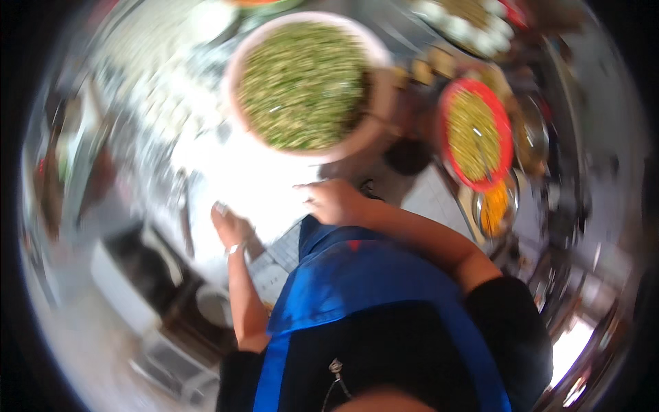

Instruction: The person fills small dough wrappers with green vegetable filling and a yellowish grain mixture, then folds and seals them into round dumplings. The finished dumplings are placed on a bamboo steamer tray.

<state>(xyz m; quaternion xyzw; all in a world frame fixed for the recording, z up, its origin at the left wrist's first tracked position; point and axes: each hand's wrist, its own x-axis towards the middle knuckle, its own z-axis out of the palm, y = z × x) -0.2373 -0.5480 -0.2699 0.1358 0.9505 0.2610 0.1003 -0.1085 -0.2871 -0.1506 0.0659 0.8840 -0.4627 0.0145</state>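
My left hand (229, 226), with a bracelet at the wrist, is at the near edge of a brightly lit, floury work surface (247, 175); glare hides whether it touches anything. To its right, my right hand (334, 201) is held with fingers bent, just below a large pink basin (381, 46) of chopped green filling (304, 87). Glare and blur hide what either hand may hold. Pale dough pieces (170, 108) lie blurred on the flour at the left. A thin stick-like tool (185, 216) lies left of my left hand.
At right stand a red bowl (509, 139) of yellowish food with a utensil and a metal bowl (479, 211) of orange shreds. A plate of white round items (484, 41) is at upper right. A white-sided box (123, 288) stands at lower left.
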